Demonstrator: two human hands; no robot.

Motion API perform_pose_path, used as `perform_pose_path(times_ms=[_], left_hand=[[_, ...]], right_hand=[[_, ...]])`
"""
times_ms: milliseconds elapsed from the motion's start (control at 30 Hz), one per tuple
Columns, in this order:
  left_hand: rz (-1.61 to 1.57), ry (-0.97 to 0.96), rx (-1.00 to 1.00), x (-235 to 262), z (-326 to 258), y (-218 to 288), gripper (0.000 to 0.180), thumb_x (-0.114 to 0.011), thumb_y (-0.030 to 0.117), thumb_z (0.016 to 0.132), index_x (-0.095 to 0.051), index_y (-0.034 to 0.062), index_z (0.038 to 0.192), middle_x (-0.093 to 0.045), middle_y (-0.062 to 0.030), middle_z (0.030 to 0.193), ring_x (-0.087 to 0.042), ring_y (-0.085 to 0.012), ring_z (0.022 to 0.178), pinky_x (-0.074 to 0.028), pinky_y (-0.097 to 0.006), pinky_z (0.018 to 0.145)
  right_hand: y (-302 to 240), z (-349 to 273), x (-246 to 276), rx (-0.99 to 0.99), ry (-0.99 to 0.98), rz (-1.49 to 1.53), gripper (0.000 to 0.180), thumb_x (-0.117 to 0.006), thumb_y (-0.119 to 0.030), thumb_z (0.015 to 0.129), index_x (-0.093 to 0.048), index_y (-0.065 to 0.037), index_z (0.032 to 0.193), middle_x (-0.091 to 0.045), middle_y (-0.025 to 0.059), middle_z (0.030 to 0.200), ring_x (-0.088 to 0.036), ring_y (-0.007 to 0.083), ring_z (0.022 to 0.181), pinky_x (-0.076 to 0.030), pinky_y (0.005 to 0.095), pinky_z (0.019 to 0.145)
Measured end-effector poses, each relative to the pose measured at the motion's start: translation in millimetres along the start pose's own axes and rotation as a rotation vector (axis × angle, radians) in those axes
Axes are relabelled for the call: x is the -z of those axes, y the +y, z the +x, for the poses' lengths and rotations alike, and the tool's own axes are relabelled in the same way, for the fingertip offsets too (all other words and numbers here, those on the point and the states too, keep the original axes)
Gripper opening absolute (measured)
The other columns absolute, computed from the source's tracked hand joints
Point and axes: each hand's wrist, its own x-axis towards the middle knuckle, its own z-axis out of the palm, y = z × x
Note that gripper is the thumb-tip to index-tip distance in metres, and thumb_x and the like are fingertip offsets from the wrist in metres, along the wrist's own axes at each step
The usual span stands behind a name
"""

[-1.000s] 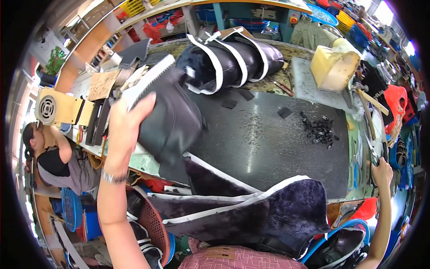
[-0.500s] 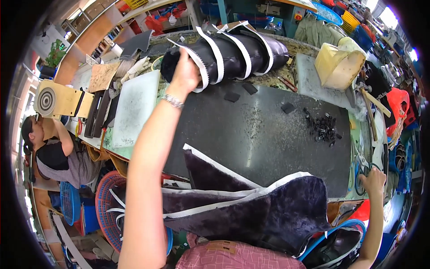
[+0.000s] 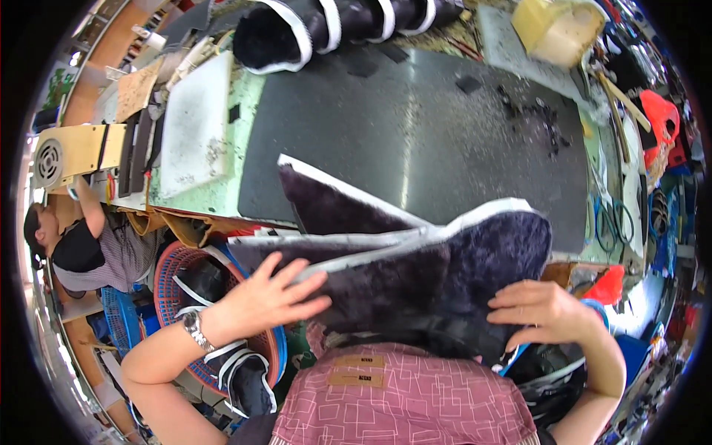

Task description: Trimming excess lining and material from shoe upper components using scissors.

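Note:
A dark fur-lined boot upper (image 3: 415, 278) with white edging lies spread across my lap and over the near edge of the work surface. My left hand (image 3: 271, 293), a metal watch on its wrist, is over the upper's left part with its fingers spread. At the upper's right end, my right hand (image 3: 541, 311) lies against the dark fur, fingers stretched out and holding nothing. Scissors (image 3: 612, 211) with blue-green handles are on the table beyond my right hand. A row of rolled black uppers with white edging (image 3: 326, 30) lies at the table's far side.
A black mat (image 3: 348, 141) covers the table's middle, with small black pieces (image 3: 545, 126) at its right. A white board (image 3: 196, 126) is at left, a yellowish block (image 3: 560, 30) at far right. Baskets (image 3: 167, 297) with uppers stand below. Another person (image 3: 96, 230) works at left.
My left hand has let go of the far rolled uppers and come back to the near upper. My right hand has left the scissors and moved onto that upper. The view has tilted down.

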Motion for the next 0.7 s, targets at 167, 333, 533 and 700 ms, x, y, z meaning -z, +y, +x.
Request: perform_pose_path(times_ms=[167, 333, 533, 700], left_hand=[[-0.058, 0.093, 0.044, -6.4, 3.8, 2.7, 0.045, -0.059, 0.017, 0.071, -0.051, 0.0179, 0.115, -0.043, -0.0154, 0.126, -0.046, -0.0295, 0.109, -0.04, -0.046, 0.088], [-0.017, 0.205, 0.095, -16.3, 12.9, 20.8, 0.04, -0.059, 0.019, 0.067, -0.057, 0.0177, 0.107, -0.048, -0.0165, 0.12, -0.047, -0.0313, 0.107, -0.037, -0.045, 0.089], [0.542, 0.615, 0.238, 72.4, -10.5, -7.9, 0.026, -0.061, 0.015, 0.068, -0.063, 0.0034, 0.092, -0.056, -0.0199, 0.108, -0.048, -0.0332, 0.107, -0.039, -0.051, 0.087], [-0.203, 0.745, 0.287, 133.6, 105.9, -35.7, 0.019, -0.057, 0.009, 0.072, -0.063, 0.0019, 0.089, -0.046, -0.0247, 0.123, -0.042, -0.0388, 0.115, -0.03, -0.055, 0.098]], right_hand=[[-4.9, -2.1, 2.4, -0.061, -0.051, -0.16, 0.043, -0.065, -0.006, 0.062, -0.061, -0.006, 0.105, -0.062, 0.0095, 0.1, -0.061, 0.0266, 0.089, -0.052, 0.0329, 0.072], [-36.6, 5.8, 24.2, 0.094, 0.369, -0.45, 0.028, -0.06, -0.003, 0.061, -0.063, -0.002, 0.088, -0.064, 0.0111, 0.083, -0.064, 0.0246, 0.07, -0.053, 0.0308, 0.055], [-1.6, 33.9, 21.4, 0.229, 0.551, -0.576, 0.03, -0.06, -0.007, 0.059, -0.063, -0.002, 0.089, -0.063, 0.0107, 0.087, -0.064, 0.0254, 0.077, -0.053, 0.0332, 0.062], [32.8, 72.6, -10.1, 0.202, 0.365, -0.427, 0.039, -0.061, -0.003, 0.064, -0.059, -0.002, 0.103, -0.06, 0.012, 0.102, -0.061, 0.0283, 0.088, -0.05, 0.0342, 0.078]])
